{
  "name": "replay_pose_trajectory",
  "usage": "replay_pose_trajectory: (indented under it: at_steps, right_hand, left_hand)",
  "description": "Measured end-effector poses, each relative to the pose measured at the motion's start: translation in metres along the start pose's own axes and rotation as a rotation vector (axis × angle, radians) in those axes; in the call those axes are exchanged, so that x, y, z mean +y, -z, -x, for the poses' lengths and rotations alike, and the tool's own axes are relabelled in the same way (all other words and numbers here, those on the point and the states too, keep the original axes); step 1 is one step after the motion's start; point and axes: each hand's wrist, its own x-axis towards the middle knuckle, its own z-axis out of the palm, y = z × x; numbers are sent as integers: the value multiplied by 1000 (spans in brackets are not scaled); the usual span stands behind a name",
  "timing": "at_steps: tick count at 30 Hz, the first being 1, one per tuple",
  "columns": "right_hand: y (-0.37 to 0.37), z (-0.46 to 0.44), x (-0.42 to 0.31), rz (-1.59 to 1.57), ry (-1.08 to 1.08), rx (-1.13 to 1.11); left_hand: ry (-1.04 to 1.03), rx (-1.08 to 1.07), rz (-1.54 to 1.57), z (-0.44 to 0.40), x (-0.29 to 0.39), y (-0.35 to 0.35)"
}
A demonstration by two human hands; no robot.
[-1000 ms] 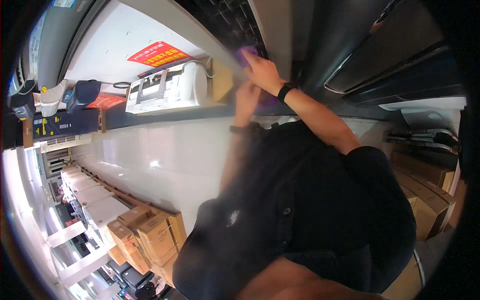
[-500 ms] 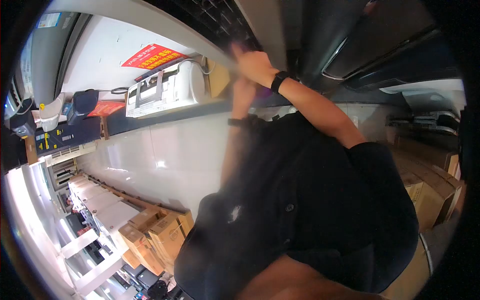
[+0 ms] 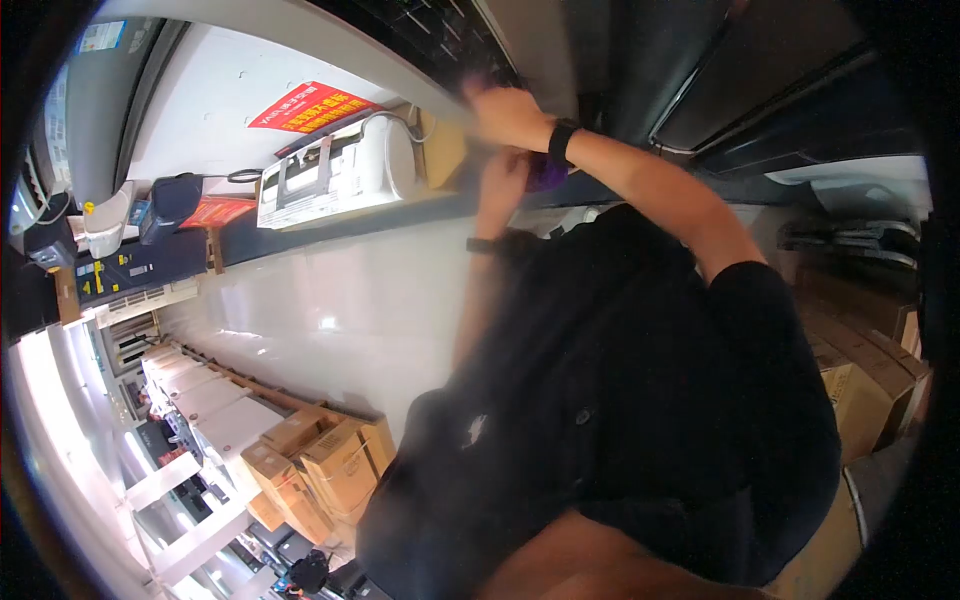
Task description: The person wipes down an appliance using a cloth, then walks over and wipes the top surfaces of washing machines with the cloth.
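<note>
My right hand (image 3: 510, 118), with a dark watch on its wrist, is stretched over the grey panel edge beside a dark slatted grille (image 3: 440, 35). Motion smears its fingertips, and a faint purple tint shows there; what they hold is unclear. Just below it is my left hand (image 3: 503, 183), with a dark band on its wrist and its fingers curled. Against those fingers rests a soft-looking purple thing (image 3: 548, 173), partly hidden by my right wrist and too blurred to name.
A white boxy unit (image 3: 340, 175) stands left of my hands, below a red sign (image 3: 312, 105). Dark rounded casings (image 3: 650, 60) rise on the right. Cardboard boxes (image 3: 340, 455) are stacked at lower left, and more boxes (image 3: 860, 380) stand at right. Pale glossy floor (image 3: 330, 310) lies between.
My left hand has shifted right and slightly up, and more of the purple thing shows beside it. My right hand stays by the grille, its forearm a little further right.
</note>
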Motion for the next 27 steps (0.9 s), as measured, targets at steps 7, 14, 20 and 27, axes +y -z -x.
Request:
replay_pose_trajectory:
  at_steps: [7, 14, 20, 27]
  right_hand:
    - [-13, 10, -4, -1476, -238, -99]
    - [-2, 4, 0, 158, 14, -4]
    - [8, -12, 2, -29, -9, -188]
    - [12, 24, 41, -975, -85, -132]
  left_hand:
    - [-18, 67, 359, -7, -36, -6]
    - [161, 16, 256, -4, -41, -14]
    - [22, -77, 266, 7, -25, -5]
    - [38, 0, 387, 16, -29, 1]
